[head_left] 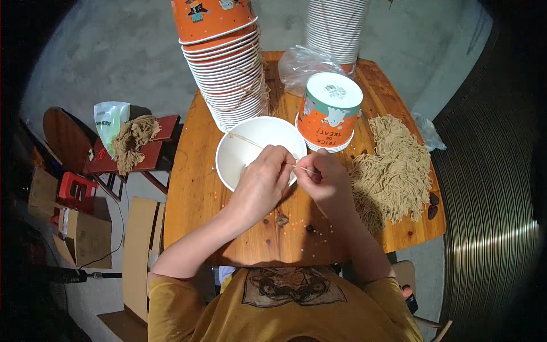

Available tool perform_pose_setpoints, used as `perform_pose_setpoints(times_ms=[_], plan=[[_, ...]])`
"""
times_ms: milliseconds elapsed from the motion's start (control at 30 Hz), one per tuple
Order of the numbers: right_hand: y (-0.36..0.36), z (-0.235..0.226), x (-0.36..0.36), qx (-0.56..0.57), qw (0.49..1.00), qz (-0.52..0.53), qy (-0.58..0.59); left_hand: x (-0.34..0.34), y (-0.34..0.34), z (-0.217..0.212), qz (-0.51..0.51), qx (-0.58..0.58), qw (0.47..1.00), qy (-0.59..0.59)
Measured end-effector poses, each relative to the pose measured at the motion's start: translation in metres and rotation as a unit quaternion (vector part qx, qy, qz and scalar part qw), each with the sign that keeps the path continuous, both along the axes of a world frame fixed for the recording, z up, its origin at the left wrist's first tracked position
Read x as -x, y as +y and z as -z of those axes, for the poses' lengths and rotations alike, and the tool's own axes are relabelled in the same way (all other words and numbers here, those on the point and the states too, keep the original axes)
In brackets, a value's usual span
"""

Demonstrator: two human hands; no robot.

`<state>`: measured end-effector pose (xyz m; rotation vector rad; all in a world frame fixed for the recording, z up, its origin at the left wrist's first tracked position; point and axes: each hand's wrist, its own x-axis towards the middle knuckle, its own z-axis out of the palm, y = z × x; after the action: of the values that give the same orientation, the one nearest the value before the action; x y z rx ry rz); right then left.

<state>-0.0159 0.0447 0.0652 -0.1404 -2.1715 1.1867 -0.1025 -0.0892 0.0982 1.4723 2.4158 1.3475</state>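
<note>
Nearest the camera lies a mustard shirt (213,313), at the edge of a wooden table (191,188). A thin tan strand (245,139) crosses the mouth of a white bucket (273,128); the left hand (263,175) and right hand (325,179), close together, pinch it between thumbs and fingers. Beyond the bucket rises a bucket stack (228,80); rightward stand an upturned orange bucket (325,121) and, farther out, a yarn heap (399,171).
</note>
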Motion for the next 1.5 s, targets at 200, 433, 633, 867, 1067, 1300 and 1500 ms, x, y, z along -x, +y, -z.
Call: perform_pose_setpoints(times_ms=[200,433,633,867,1067,1300,1500], plan=[[-0.001,0.001,0.000,-0.005,1.000,-0.003,0.009,0.004,0.001,0.005,0.007,-0.016,0.999,-0.039],[-0.003,0.003,0.000,-0.004,1.000,0.007,0.009,0.012,0.001,0.006,0.022,-0.036,0.983,-0.176],[-0.003,0.002,-0.001,-0.025,0.999,0.024,0.022,0.018,0.000,0.006,0.076,-0.048,0.949,-0.303],[-0.006,0.004,-0.002,0.098,0.995,0.000,0.016,0.024,0.003,0.006,0.094,-0.054,0.913,-0.393],[0.002,0.008,-0.001,-0.171,0.979,0.052,0.097,0.025,0.004,0.001,0.082,-0.033,0.904,-0.419],[0.002,0.004,0.000,-0.211,0.969,0.060,0.111,0.025,0.007,0.001,0.082,-0.015,0.916,-0.393],[0.010,0.016,0.000,0.249,0.962,-0.108,-0.016,0.023,0.008,-0.002,0.096,-0.022,0.904,-0.417]])
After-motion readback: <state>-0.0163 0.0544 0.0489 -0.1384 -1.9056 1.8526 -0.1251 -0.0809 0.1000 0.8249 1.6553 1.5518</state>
